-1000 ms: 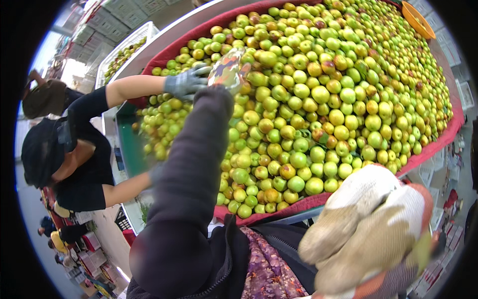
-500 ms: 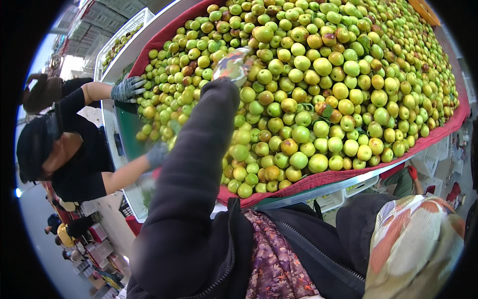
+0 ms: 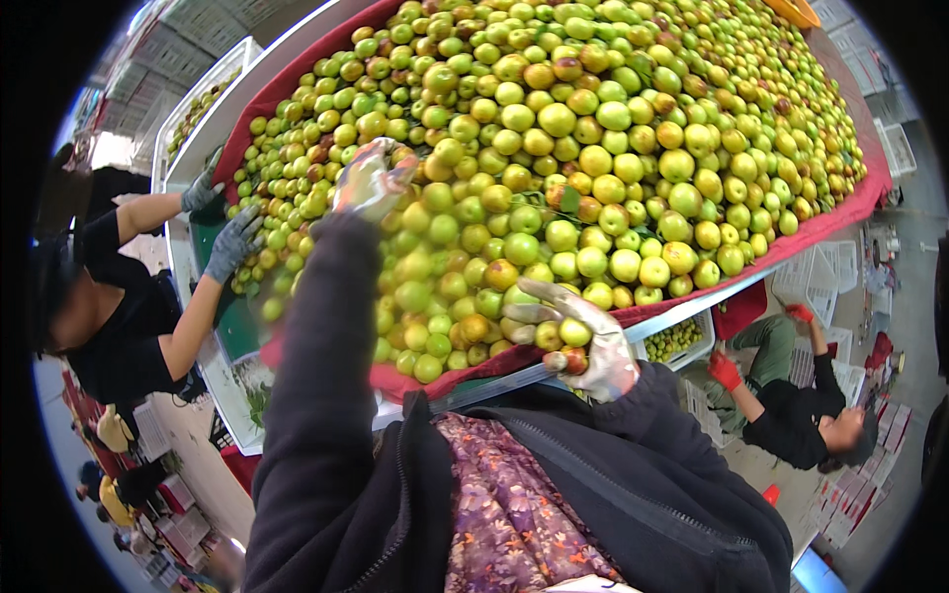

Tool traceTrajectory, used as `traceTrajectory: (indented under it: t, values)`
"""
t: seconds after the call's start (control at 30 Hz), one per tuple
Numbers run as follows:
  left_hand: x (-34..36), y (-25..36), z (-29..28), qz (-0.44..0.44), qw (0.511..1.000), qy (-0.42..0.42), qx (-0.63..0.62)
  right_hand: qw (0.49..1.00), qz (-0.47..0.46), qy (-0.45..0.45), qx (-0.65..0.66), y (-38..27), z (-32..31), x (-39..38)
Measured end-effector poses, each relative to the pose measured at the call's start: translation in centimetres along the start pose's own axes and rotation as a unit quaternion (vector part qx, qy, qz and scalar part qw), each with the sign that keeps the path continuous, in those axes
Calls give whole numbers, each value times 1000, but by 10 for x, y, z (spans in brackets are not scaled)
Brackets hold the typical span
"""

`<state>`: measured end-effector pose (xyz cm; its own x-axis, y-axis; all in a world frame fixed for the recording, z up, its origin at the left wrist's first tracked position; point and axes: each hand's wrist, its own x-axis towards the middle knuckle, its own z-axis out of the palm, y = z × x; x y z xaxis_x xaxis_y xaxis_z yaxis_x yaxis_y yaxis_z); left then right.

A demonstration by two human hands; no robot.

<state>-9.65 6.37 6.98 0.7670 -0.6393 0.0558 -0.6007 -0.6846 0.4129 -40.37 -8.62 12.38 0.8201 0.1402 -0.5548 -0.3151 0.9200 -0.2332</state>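
Note:
A large heap of green-yellow jujubes (image 3: 633, 148), some with brown-red patches, lies on a red cloth (image 3: 825, 230). My left hand (image 3: 374, 182), in a patterned glove, reaches into the left part of the heap. Its fingers are curled down among the fruit, and what they hold, if anything, is hidden. Below that arm's right side several jujubes (image 3: 420, 252) are blurred. Close to the heap's near edge, my right hand (image 3: 599, 348) is cupped palm up in a similar pale glove. A few jujubes (image 3: 573, 333) rest in its fingers, one of them red-brown.
A co-worker's grey-gloved hand (image 3: 233, 242) touches fruit at the heap's left end, beside a green surface (image 3: 235, 331). White crates (image 3: 816, 282) stand beyond the right near edge. Another person in red gloves (image 3: 725, 371) crouches there. An orange container (image 3: 794, 12) sits at the far right.
My right hand has come from the lower right to the heap's near edge and now holds jujubes. My left hand has shifted left over the heap. The view has moved as well.

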Motion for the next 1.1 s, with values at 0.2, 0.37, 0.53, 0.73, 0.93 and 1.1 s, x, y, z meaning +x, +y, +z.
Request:
traceTrajectory:
  t: [0.2, 0.37, 0.53, 0.73, 0.93, 1.1]
  values:
    - [-36, 105, 15, 133, 930, -227, -258, 993, 2, -106, 61, -16, -14, 12]
    - [-36, 150, 63, 123, 986, -86, 78, 996, -38, -70, 39, -32, -37, -10]
    - [-44, 86, 67, 141, 988, -25, 53, 986, -118, -38, 107, -54, -61, -38]
    - [-71, -8, 56, -79, 984, 11, -162, 985, -116, -73, 104, -57, -85, -51]
    - [-95, -23, -13, -106, 810, 349, -460, 987, -126, -55, 81, -56, -98, -66]
    - [-118, -1, -35, -58, 983, 79, -155, 991, -98, -72, 58, -60, -104, -72]
